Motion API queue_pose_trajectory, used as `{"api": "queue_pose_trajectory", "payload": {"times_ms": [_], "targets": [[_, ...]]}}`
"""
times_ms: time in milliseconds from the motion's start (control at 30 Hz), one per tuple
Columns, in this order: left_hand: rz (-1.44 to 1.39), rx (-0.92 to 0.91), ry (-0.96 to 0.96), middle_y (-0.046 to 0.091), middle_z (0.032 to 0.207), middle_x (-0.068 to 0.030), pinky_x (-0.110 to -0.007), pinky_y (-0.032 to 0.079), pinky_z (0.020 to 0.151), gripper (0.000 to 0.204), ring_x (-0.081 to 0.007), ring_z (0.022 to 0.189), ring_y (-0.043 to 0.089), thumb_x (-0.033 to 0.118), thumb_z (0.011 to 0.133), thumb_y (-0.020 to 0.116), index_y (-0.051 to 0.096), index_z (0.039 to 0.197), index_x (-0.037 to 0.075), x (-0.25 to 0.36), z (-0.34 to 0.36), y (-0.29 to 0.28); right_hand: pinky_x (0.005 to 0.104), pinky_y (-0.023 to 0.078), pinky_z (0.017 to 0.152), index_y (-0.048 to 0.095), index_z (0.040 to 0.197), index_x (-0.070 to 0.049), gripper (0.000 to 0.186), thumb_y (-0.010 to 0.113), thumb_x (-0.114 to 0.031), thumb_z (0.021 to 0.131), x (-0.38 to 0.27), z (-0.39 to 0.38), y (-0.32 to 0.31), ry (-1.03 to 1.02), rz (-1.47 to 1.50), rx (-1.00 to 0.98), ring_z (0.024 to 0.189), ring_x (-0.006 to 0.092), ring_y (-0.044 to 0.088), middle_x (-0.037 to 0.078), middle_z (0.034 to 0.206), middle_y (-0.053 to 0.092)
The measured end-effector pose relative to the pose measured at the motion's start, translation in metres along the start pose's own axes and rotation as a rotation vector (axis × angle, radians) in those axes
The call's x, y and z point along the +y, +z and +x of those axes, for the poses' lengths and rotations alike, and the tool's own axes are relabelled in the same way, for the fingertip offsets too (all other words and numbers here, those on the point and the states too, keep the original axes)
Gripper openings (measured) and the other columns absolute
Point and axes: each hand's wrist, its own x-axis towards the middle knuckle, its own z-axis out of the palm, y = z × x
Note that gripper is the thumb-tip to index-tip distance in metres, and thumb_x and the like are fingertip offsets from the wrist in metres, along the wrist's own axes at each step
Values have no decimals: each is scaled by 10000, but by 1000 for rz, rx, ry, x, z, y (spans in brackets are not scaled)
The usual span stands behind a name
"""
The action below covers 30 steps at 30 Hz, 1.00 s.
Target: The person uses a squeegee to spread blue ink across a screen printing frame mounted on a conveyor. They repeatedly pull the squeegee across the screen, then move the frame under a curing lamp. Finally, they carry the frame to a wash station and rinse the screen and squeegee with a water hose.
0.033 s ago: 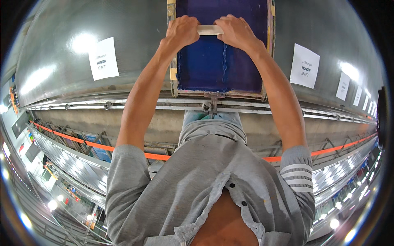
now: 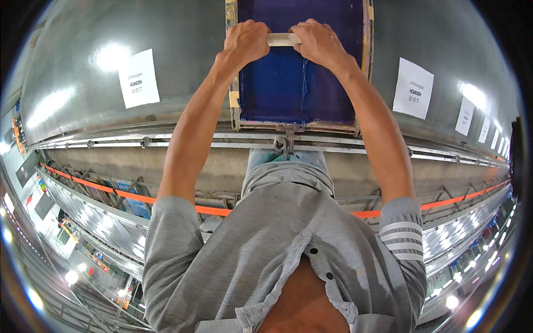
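A squeegee [image 2: 283, 40] with a pale handle lies across a framed printing screen [image 2: 327, 100] of dark blue and purple mesh. My left hand [image 2: 247, 41] is closed round the handle's left end, and my right hand [image 2: 319, 42] grips its right end. Both arms reach forward over the screen. Blue ink [image 2: 303, 83] runs in a thin raised line down the mesh below the right hand. The squeegee's blade is hidden by the handle and my fingers.
The screen rests on a long dark table [image 2: 183, 66] with a metal rail [image 2: 211, 142] along its near edge. Printed white pieces lie on the table, one at the left [image 2: 139, 79] and several at the right [image 2: 413, 89]. An orange strip [image 2: 133, 196] runs behind me.
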Motion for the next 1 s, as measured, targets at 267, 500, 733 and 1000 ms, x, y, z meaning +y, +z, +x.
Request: {"api": "queue_pose_trajectory", "payload": {"times_ms": [267,500,733,1000], "targets": [[-193,80,30,703,1107,-93,-453,572,790,435,-302,982,693,20,696,648,701,1118,112,40,-164,72,418,537,822,697,978,-9,223,617,-65,777,-99,-136,41,83,251,130,936,290,615,109,876,587],[-133,-240,6,725,985,-162,-447,589,778,351,-334,907,717,101,686,683,735,1028,39,48,-178,29,427,560,834,720,973,-20,237,627,-109,773,-118,-146,2,150,274,-225,938,310,639,141,907,632],[12,-72,40,730,813,-188,-455,595,716,183,-354,754,728,111,748,678,779,895,70,2,-7,-16,458,553,817,709,908,-62,135,697,-151,806,-10,1,-11,208,93,-97,963,341,660,138,948,657],[-133,-156,-33,732,989,-85,-510,556,786,357,-307,929,710,83,758,622,746,1083,166,28,-109,34,481,517,861,678,811,-59,94,633,-45,729,-67,-99,36,58,264,158,1002,265,614,79,900,583]]}}
